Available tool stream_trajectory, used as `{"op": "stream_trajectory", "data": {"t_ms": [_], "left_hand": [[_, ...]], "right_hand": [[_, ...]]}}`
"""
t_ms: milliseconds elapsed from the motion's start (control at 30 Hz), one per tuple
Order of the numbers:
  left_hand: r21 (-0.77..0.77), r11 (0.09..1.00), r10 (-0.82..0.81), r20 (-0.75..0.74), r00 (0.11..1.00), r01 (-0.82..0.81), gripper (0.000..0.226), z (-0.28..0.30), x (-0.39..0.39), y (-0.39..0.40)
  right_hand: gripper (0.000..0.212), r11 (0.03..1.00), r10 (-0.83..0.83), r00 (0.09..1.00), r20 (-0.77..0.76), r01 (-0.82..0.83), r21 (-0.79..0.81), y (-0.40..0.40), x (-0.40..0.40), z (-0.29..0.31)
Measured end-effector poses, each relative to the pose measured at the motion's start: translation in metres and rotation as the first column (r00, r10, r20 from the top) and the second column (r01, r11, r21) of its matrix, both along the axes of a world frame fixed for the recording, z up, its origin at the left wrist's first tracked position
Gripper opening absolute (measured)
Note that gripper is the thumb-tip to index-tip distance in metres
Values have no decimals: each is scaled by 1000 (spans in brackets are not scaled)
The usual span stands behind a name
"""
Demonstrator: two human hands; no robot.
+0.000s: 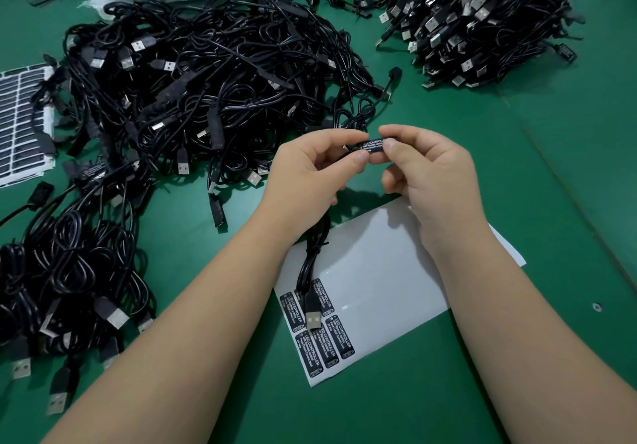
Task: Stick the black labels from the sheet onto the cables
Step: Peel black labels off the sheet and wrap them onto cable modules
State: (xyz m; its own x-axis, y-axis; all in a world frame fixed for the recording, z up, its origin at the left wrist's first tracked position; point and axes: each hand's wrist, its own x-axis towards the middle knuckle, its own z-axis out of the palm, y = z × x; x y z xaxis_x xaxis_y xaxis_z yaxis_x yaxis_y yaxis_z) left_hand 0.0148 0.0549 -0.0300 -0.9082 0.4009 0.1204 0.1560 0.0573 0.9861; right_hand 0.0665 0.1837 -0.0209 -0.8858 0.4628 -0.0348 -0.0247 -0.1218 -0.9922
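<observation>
Left of the sheet (386,271) a loose pile (193,92) of black cables sprawls on the green table (431,409). Above the sheet's far edge the left hand (310,168) and right hand (427,168) pinch a cable (310,271) between them, a label (376,144) across its black block. Its USB plug (313,316) lies on the sheet's near-left corner among the remaining labels (332,343).

Both forearms reached forward, converging — the left hand (310,164) and right hand (424,164) met fingertip to fingertip, thumbs and forefingers pinched, other fingers curled.
</observation>
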Motion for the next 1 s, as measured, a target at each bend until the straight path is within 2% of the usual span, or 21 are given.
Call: {"op": "stream_trajectory", "data": {"t_ms": [167, 233, 333, 433, 533, 667, 733, 800, 867, 933, 1000], "left_hand": [[-13, 1000, -18, 0, 1000, 18, 26, 0, 2, -3], [-39, 999, -28, -39, 999, 27, 27, -1, 4, -4], [-82, 997, -6, -46, 999, 2, 26, -2, 9, -7], [-173, 984, 35, -30, 999, -40, 17, 1, 13, -9], [-303, 950, 56, -66, 996, -74, 12, 13, 16, -14], [-387, 876, 256, -130, 958, -286, 17, 38, 21, -46], [-419, 798, 392, -186, 901, -434, 19, 51, 23, -76], [-491, 678, 484, -263, 835, -547, 18, 65, 23, -110], [-616, 470, 499, -405, 766, -632, 18, 71, 21, -141], [-747, 194, 458, -504, 732, -636, 25, 66, 16, -159], [-888, -41, 405, -433, 805, -457, 45, 50, 12, -166]], "right_hand": [[15, 1000, -11, 1000, -4, 11, 12, -2, 1, -1], [9, 992, -1, 1000, -7, 2, 123, -4, 2, -2], [12, 969, 23, 1000, 18, -27, 245, -5, 2, -5], [13, 980, 2, 1000, 27, -7, 197, -4, 0, -4], [20, 998, -37, 999, 27, 36, 50, -2, -1, -4], [21, 1000, -27, 999, 33, 28, -10, -1, -2, -6], [21, 1000, -30, 999, 40, 30, 5, -3, -3, -7], [21, 999, -31, 998, 47, 29, 34, -4, -4, -8], [21, 998, -27, 999, 44, 24, 54, -4, -3, -9], [21, 998, -26, 999, 38, 24, 55, -4, -3, -9], [21, 998, -28, 999, 40, 26, 57, -5, -2, -9]]}}
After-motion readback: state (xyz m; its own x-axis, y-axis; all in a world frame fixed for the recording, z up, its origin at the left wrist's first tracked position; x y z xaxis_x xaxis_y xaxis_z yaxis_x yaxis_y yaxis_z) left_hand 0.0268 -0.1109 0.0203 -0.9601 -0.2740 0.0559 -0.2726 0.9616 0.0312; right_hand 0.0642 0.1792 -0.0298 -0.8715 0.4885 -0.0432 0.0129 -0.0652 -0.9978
